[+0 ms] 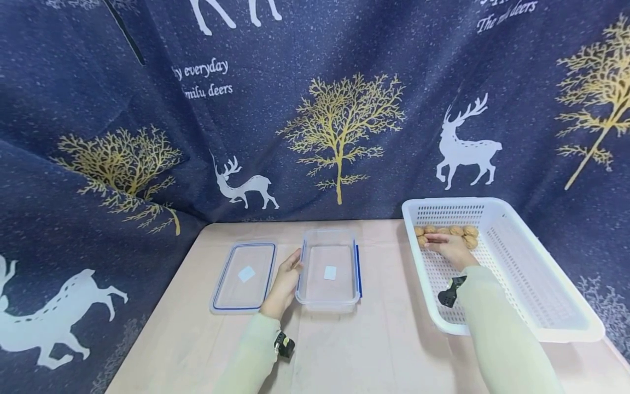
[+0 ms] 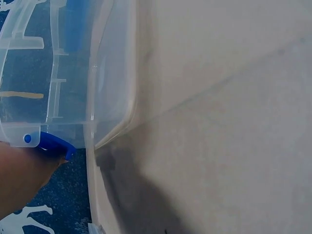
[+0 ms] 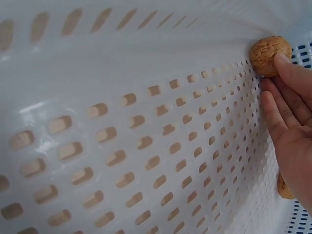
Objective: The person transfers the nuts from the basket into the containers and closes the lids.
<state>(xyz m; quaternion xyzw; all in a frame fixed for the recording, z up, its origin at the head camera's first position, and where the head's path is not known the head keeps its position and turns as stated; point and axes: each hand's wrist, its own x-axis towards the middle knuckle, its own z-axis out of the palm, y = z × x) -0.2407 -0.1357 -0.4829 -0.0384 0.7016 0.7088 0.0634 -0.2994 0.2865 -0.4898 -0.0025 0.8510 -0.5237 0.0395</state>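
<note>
A clear plastic container (image 1: 328, 236) with blue side clips stands open in the middle of the table. My left hand (image 1: 287, 279) rests against its left wall with fairly straight fingers. In the left wrist view that hand (image 2: 22, 175) touches a blue clip (image 2: 51, 144) on the container (image 2: 63, 73). My right hand (image 1: 445, 243) reaches into a white perforated basket (image 1: 492, 202), fingers stretched onto a row of walnuts (image 1: 460, 231) at its far end. In the right wrist view its fingertips (image 3: 292, 68) lie on one walnut (image 3: 269, 54). Another walnut (image 3: 284, 189) peeks from under the palm.
The container's lid (image 1: 244, 276) lies flat to the left of my left hand. The pale table (image 1: 384, 339) ends at a dark blue curtain (image 1: 339, 126) printed with deer and trees, which closes in the back and both sides.
</note>
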